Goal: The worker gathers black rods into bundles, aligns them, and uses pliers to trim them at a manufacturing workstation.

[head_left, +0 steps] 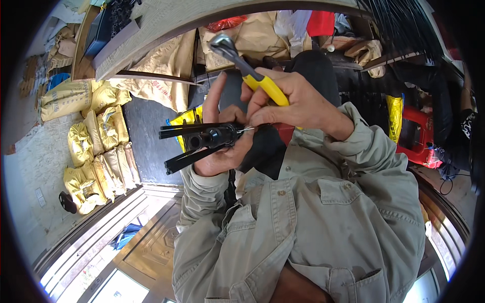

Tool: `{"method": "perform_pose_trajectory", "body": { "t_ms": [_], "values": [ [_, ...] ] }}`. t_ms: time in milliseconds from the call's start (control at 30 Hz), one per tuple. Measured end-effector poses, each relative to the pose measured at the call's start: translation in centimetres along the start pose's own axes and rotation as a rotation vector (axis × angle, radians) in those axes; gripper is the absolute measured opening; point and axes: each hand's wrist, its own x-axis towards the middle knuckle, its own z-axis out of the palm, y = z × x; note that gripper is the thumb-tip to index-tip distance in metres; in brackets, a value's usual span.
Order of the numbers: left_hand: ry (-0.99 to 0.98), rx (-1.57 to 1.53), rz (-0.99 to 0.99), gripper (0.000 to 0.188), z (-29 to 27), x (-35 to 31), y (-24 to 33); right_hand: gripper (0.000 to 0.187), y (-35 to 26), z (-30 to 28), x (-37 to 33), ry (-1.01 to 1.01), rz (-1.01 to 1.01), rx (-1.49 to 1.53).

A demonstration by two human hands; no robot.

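Cluttered workroom; black ribbed frame [206, 140] above the lap [263, 154].
Looks light, stiff; thin ribs [194, 158] could bend, so grip the hub [226, 135]. Left hand [221, 161] half-curled round it; right hand [302, 98] closed on yellow-handled pliers [270, 88], fingers at a thin wire [246, 129]. Yellow sacks [109, 126] leftward.

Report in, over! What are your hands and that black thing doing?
Left hand gripping black frame. Right hand holding pliers. Thin wire between frame and right hand. Pliers' head raised, apart from frame.
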Motion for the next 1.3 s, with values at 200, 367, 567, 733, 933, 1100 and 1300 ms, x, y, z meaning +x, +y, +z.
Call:
{"method": "perform_pose_trajectory", "body": {
  "t_ms": [200,367,567,733,933,1100,1300],
  "values": [
    [0.241,-0.465,0.025,0.080,2.3,0.9,1.8,0.012,-0.1,0.5,1.4,-0.068,0.283,0.133],
    [0.133,-0.305,0.146,0.078,0.5,0.2,-0.3,0.024,1.3,-0.5,-0.2,0.126,-0.252,-0.648],
    [0.130,-0.355,0.070,0.076,0.2,0.5,-0.3,0.031,-1.6,-2.7,-1.1,0.091,-0.565,-1.579],
    [0.131,-0.369,0.064,0.074,0.4,0.7,-0.2,0.029,-0.4,-2.2,-0.6,0.213,-0.864,-1.726],
    [0.168,-0.287,0.164,0.074,0.5,0.4,-0.7,0.022,0.3,-1.0,-2.7,0.189,-0.614,-1.464],
    [0.141,-0.419,0.053,0.078,0.7,0.4,0.2,0.020,-0.9,-1.6,-3.3,0.096,-0.556,-1.472],
    [0.017,-0.535,-0.041,0.073,-0.7,0.2,-0.1,0.021,-0.4,-0.7,-3.8,0.007,-0.466,-1.250]
  ]
}}
